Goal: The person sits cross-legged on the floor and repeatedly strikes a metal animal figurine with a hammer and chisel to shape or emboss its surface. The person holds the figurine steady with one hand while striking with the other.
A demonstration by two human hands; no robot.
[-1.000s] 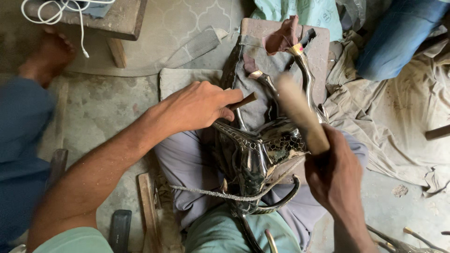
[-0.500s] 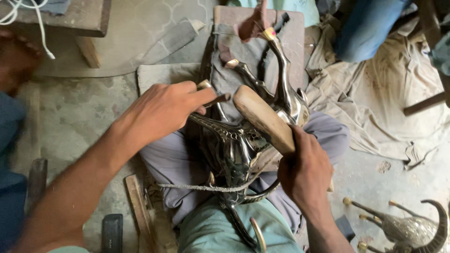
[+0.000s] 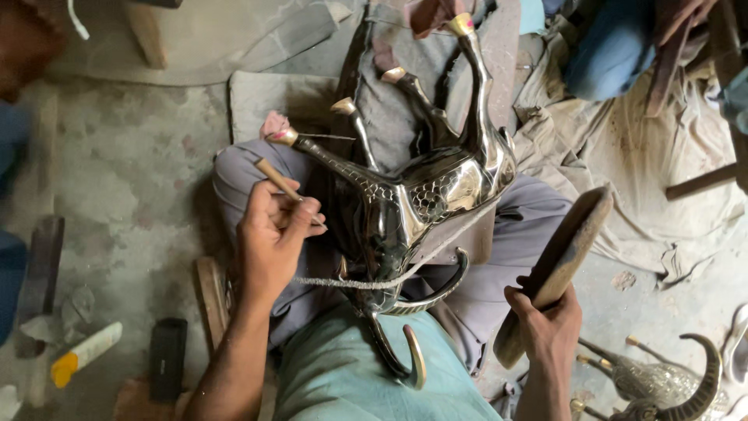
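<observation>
Fingers [image 3: 292, 222] pinch chisel [image 3: 282, 187] beside metal animal figure [image 3: 421, 195].

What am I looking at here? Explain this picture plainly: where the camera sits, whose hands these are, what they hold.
The camera sits on a person's head, looking down at their own lap. No machine: two bare hands. The left hand pinches a thin punch-like tool in its fingers. The right hand grips a wooden mallet, raised off to the side. Across the lap lies a shiny metal animal figure with curved horns, legs pointing away, a cord over it. A similar figure lies on the floor.
</observation>
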